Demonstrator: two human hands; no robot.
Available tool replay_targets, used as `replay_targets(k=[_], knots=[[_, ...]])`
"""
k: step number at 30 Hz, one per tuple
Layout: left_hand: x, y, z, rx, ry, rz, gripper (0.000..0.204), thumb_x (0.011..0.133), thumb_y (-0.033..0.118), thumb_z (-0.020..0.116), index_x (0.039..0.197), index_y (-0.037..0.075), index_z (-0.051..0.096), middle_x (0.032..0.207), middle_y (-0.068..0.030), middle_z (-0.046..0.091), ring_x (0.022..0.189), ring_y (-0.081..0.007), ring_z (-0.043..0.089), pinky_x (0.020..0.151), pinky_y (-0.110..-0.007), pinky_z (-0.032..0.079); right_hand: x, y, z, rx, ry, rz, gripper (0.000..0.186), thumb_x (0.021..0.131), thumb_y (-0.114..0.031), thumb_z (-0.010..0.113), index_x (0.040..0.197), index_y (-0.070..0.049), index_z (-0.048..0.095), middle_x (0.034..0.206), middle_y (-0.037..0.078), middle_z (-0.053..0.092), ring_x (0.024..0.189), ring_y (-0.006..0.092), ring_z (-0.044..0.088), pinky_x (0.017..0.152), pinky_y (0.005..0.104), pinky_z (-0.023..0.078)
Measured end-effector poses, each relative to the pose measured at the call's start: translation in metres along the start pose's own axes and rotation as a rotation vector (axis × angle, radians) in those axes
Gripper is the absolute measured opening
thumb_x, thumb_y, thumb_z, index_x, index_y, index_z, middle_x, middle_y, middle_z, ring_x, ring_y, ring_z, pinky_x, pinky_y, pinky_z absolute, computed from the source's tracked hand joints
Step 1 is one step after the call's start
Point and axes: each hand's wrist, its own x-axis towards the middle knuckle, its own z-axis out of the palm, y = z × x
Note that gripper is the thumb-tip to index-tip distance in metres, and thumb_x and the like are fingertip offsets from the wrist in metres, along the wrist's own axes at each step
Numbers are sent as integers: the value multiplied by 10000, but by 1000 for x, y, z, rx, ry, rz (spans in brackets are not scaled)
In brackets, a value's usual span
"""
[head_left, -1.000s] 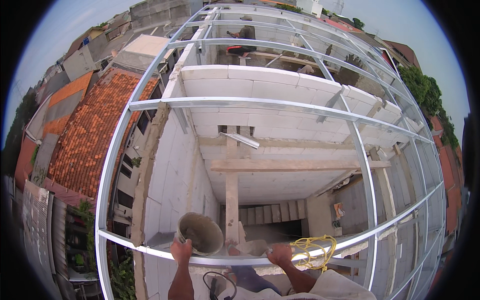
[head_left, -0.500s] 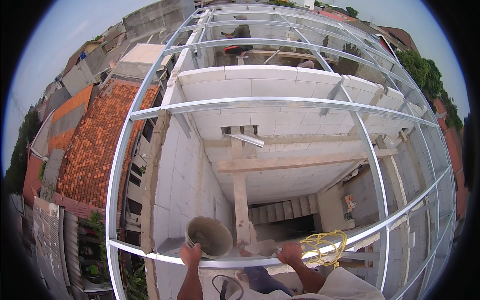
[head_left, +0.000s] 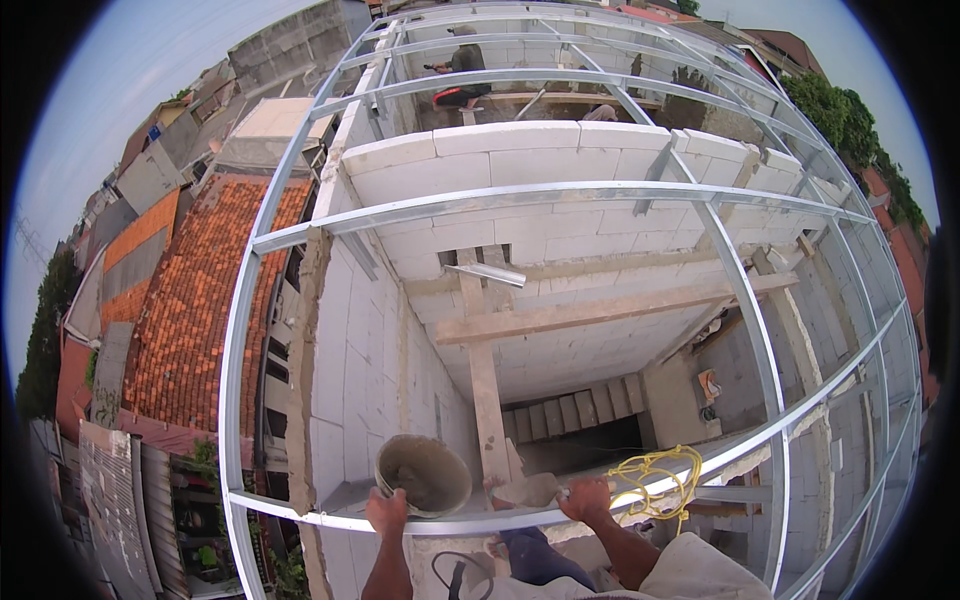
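Note:
My left hand (head_left: 387,512) is closed on the rim of a bucket (head_left: 440,462) with grey wet material in it, just behind the near steel bar (head_left: 335,521). My right hand (head_left: 585,500) grips a trowel whose flat blade (head_left: 525,490) points leftward over that bar. A coil of yellow rope (head_left: 655,480) hangs on the bar just right of my right hand. Below my hands are my trousered legs (head_left: 535,560) and a dark looped cord (head_left: 465,570).
A steel roof frame (head_left: 530,190) spans white block walls (head_left: 500,150). Wooden planks (head_left: 560,322) cross an open drop above a concrete stair (head_left: 570,415). A co-worker (head_left: 465,70) crouches at the far end. Tiled roofs (head_left: 220,290) lie lower left of the building.
My view has tilted and shifted slightly, so the bucket and both hands sit a little further right and lower in the picture. My grips look the same.

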Motion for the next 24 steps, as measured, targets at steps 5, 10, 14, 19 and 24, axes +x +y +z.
replay_targets(k=[5, 10, 14, 19, 24], knots=[[4, -10, 6, -32, 21, 34, 425, 729, 336, 721, 957, -18, 668, 940, -294, 718, 928, -495, 690, 836, -566, 535, -3, -5, -12, -10, -52, 9, 589, 939, -619, 539, 1279, -173, 719, 1303, 128, 705, 1283, 282, 620, 1135, 487, 377], [3, -9, 5, -35, 21, 35, 426, 728, 334, 719, 966, -16, 678, 949, -287, 722, 932, -492, 690, 838, -562, 532, 0, -4, -5, -23, -51, 30, 589, 936, -623, 548, 1288, -183, 718, 1305, 124, 704, 1291, 284, 612, 1152, 489, 360], [0, -1, 0, -29, 6, 12, 425, 730, 337, 721, 970, -12, 678, 950, -281, 724, 941, -486, 693, 843, -557, 533, 3, -2, 1, -11, -28, 49, 569, 924, -613, 570, 1270, -190, 730, 1308, 125, 702, 1294, 283, 606, 1175, 489, 338], [2, -5, 2, -9, -1, 5, 436, 733, 342, 732, 988, -8, 675, 957, -277, 724, 955, -483, 694, 849, -554, 535, 6, 1, 13, -1, 36, 43, 562, 912, -600, 585, 1247, -178, 743, 1299, 123, 705, 1287, 283, 606, 1175, 486, 338], [0, 0, -2, -7, -10, 8, 433, 751, 351, 742, 989, -4, 669, 974, -283, 723, 967, -484, 691, 857, -551, 533, 4, 1, 8, 2, 51, 26, 532, 902, -574, 605, 1190, -155, 759, 1240, 116, 726, 1244, 284, 623, 1122, 474, 384]])
